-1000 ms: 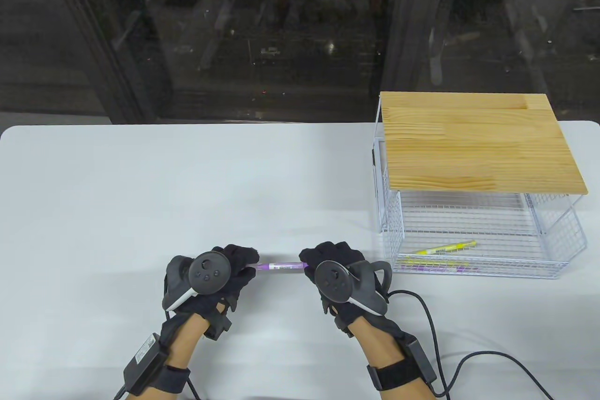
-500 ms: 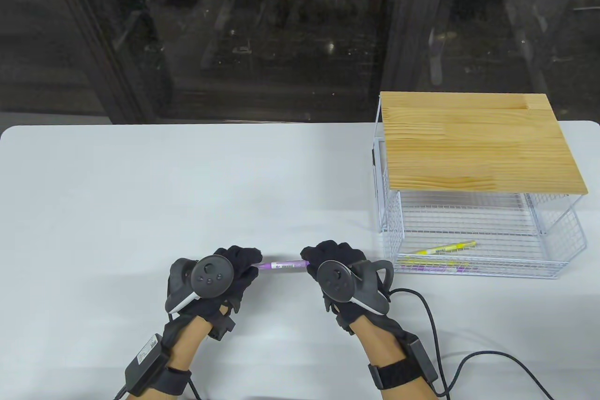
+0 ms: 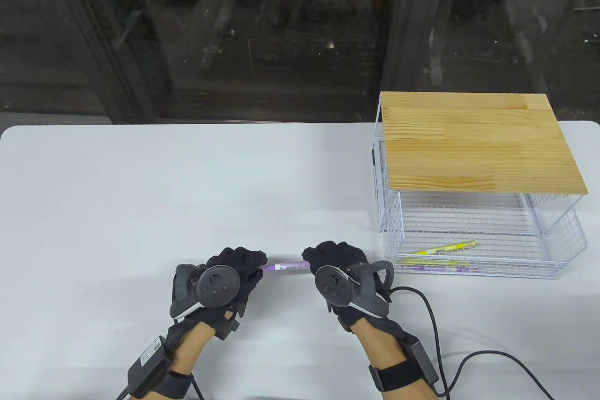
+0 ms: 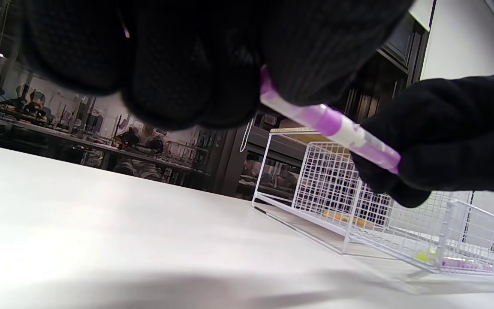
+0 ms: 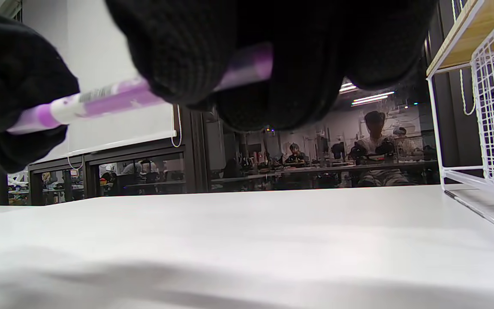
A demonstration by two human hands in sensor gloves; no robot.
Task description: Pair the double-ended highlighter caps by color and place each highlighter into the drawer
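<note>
- the purple highlighter [image 3: 286, 266] was held level above the table [image 3: 140, 193], clear of its surface, between the 2 hands; this two-ended hold probably served to press or check the caps at both ends.
- the left hand [image 3: 225, 273] had its fingers curled round the highlighter's left end, clamped on it; in the left wrist view the barrel [image 4: 332, 126] ran out from under those fingers [image 4: 195, 64] toward the other glove.
- the right hand [image 3: 340, 268] was likewise closed round the right end; in the right wrist view the barrel [image 5: 114, 98] passed under the curled fingers [image 5: 187, 47], and a purple tip [image 5: 253, 64] showed between them.
- the wire drawer [image 3: 558, 273] stood pulled out from beneath the wooden top [image 3: 478, 142], just beside the right hand, likely so a finished pen could be dropped straight in.
- a yellow highlighter [image 3: 445, 248] lay in the drawer, and nearer its front rail lay pens with yellow and purple parts [image 3: 440, 265]; how many there were could not be told through the mesh.
- both ends of the held highlighter were buried in the gloves, so whether its caps were seated, or matched in colour, could not be confirmed.
- the trackers hid much of each hand from above, and each wrist view showed the fingers only as dark, close shapes.
- a cable [image 3: 436, 325] ran from the right wrist off the table view's bottom edge.
</note>
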